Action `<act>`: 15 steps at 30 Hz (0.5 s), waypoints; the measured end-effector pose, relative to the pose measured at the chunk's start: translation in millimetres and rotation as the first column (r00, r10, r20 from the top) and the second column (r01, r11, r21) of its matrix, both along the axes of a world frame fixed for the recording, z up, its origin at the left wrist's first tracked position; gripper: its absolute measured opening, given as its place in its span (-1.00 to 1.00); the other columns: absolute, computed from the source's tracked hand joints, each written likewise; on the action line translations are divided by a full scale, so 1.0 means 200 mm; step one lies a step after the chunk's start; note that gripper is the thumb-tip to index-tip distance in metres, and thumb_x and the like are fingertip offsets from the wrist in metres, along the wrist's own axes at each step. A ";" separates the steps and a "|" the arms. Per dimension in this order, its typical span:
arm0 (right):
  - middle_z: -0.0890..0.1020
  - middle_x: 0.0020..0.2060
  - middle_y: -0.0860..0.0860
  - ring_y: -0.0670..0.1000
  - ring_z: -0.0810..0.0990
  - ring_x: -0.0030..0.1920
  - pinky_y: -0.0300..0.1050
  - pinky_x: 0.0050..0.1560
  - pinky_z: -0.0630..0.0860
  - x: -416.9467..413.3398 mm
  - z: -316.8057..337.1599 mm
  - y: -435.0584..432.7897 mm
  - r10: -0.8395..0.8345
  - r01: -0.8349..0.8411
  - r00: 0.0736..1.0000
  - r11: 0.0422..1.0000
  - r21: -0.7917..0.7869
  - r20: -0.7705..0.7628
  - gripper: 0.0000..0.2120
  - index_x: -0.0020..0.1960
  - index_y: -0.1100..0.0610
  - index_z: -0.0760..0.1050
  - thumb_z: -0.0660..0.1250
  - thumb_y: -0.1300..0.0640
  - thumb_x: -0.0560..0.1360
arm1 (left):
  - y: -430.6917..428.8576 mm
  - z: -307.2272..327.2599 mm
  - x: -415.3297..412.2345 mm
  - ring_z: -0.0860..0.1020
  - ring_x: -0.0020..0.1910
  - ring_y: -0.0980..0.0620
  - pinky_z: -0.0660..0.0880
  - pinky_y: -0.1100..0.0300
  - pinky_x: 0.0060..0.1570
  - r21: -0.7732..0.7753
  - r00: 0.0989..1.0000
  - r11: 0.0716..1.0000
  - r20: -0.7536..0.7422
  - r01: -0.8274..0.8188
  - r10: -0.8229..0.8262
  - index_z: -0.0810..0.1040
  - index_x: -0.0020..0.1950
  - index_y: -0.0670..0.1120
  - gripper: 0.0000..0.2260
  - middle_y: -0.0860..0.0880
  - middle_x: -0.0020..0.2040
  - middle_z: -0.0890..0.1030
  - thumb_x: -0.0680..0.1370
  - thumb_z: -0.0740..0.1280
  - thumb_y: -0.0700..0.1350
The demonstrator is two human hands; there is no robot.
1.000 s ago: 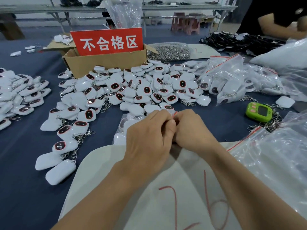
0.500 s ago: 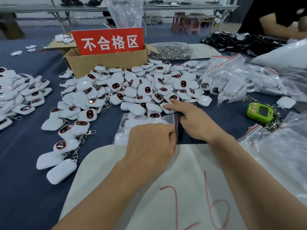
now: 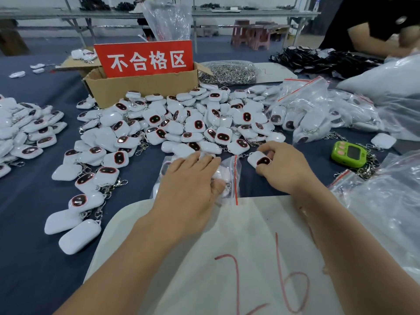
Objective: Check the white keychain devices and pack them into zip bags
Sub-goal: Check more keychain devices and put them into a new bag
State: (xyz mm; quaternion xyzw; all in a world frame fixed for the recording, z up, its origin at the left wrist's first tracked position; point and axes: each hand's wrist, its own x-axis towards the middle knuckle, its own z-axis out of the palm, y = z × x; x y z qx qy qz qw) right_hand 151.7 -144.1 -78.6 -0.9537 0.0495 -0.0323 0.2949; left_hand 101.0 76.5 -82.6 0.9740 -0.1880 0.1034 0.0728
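A clear zip bag (image 3: 229, 171) with a red strip lies on the blue table just past a white sack, with several white keychain devices inside it. My left hand (image 3: 191, 180) rests flat on the bag, fingers straight. Just to the right, my right hand (image 3: 284, 167) pinches one white keychain device (image 3: 259, 159), whose dark oval face points up. A big pile of the same keychain devices (image 3: 181, 123) spreads across the table behind both hands.
A cardboard box (image 3: 141, 86) with a red sign stands behind the pile. Filled zip bags (image 3: 306, 110) lie at the right, beside a green timer (image 3: 348, 154). More devices (image 3: 25, 130) lie at far left. The white sack (image 3: 227, 258) marked in red covers the near edge. Another person's arm (image 3: 375, 35) is at top right.
My hands have parted from the bag's strip. My right hand reached to the pile and picked up one device; my left hand flattened onto the bag.
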 end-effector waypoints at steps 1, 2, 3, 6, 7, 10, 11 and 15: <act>0.57 -0.06 -0.11 -0.04 0.53 -0.12 -0.22 -0.25 0.35 -0.01 0.00 0.00 -0.018 0.018 1.000 0.999 0.044 0.006 -0.67 0.24 -0.01 0.54 0.42 0.19 0.50 | 0.00 0.00 0.00 0.08 0.62 0.07 -0.02 0.15 0.49 0.023 1.000 1.000 -0.019 -0.003 0.003 0.15 0.65 0.06 -0.51 0.13 0.62 0.22 0.72 -0.06 0.14; 0.59 -0.07 -0.11 -0.08 0.53 -0.16 -0.28 -0.31 0.33 -0.03 -0.01 -0.01 -0.042 0.041 0.999 0.995 0.088 0.018 -0.69 0.20 -0.02 0.55 0.42 0.22 0.50 | 0.00 0.00 0.00 0.06 0.63 0.06 -0.04 0.15 0.50 0.042 1.000 0.999 -0.029 0.001 0.001 0.10 0.66 0.06 -0.48 0.13 0.64 0.19 0.71 -0.09 0.17; 0.62 -0.06 -0.08 -0.11 0.53 -0.18 -0.32 -0.34 0.33 -0.05 -0.01 -0.01 -0.062 0.057 0.997 0.992 0.116 0.041 -0.72 0.16 -0.02 0.56 0.40 0.24 0.51 | -0.01 0.00 0.00 0.07 0.63 0.06 -0.04 0.14 0.50 0.055 1.000 0.998 -0.023 0.006 -0.005 0.09 0.67 0.05 -0.46 0.13 0.64 0.18 0.70 -0.10 0.19; 0.64 -0.18 -0.08 -0.13 0.52 -0.27 -0.44 -0.37 0.37 -0.09 0.00 0.01 -0.100 0.063 0.983 0.971 0.231 0.156 -0.78 -0.01 -0.04 0.60 0.39 0.27 0.49 | -0.01 -0.02 0.00 0.19 0.58 0.06 -0.01 0.15 0.44 0.018 0.999 1.000 0.029 0.019 -0.019 0.17 0.65 0.05 -0.48 0.11 0.61 0.26 0.71 -0.04 0.19; 0.64 -0.23 -0.09 -0.12 0.51 -0.29 -0.46 -0.35 0.37 -0.11 0.01 0.03 -0.119 0.055 0.974 0.950 0.309 0.193 -0.78 -0.05 -0.04 0.61 0.39 0.29 0.48 | -0.02 -0.03 0.00 0.24 0.56 0.06 0.01 0.15 0.42 -0.010 0.999 1.000 0.050 0.013 -0.012 0.23 0.63 0.06 -0.50 0.11 0.59 0.31 0.71 0.00 0.18; 0.63 -0.06 -0.03 -0.12 0.56 -0.14 -0.35 -0.06 0.46 -0.16 0.06 0.08 -0.112 -0.016 0.945 0.922 0.388 0.306 -0.71 0.02 -0.03 0.68 0.36 0.33 0.50 | -0.05 -0.03 -0.02 0.33 0.51 0.05 0.08 0.14 0.44 -0.150 0.993 0.989 0.114 -0.010 0.027 0.40 0.54 0.05 -0.53 0.09 0.52 0.43 0.64 0.20 0.15; 0.59 0.00 -0.05 -0.19 0.56 -0.09 -0.43 0.00 0.43 -0.18 0.07 0.10 -0.087 -0.049 0.935 0.929 0.366 0.345 -0.67 0.06 -0.03 0.70 0.35 0.36 0.51 | -0.05 -0.03 -0.03 0.34 0.49 0.04 0.10 0.14 0.45 -0.231 0.992 0.973 0.117 -0.014 0.042 0.42 0.53 0.03 -0.50 0.06 0.50 0.45 0.60 0.26 0.13; 0.56 -0.05 -0.07 -0.19 0.56 -0.05 -0.43 -0.01 0.46 -0.25 0.09 0.22 0.044 -0.209 0.885 0.927 0.312 0.463 -0.59 0.13 -0.01 0.70 0.36 0.40 0.45 | -0.07 0.04 -0.05 0.44 0.37 0.06 0.28 0.24 0.37 -0.551 0.969 0.827 0.244 0.114 0.029 0.45 0.51 0.02 -0.46 0.04 0.38 0.55 0.51 0.34 0.00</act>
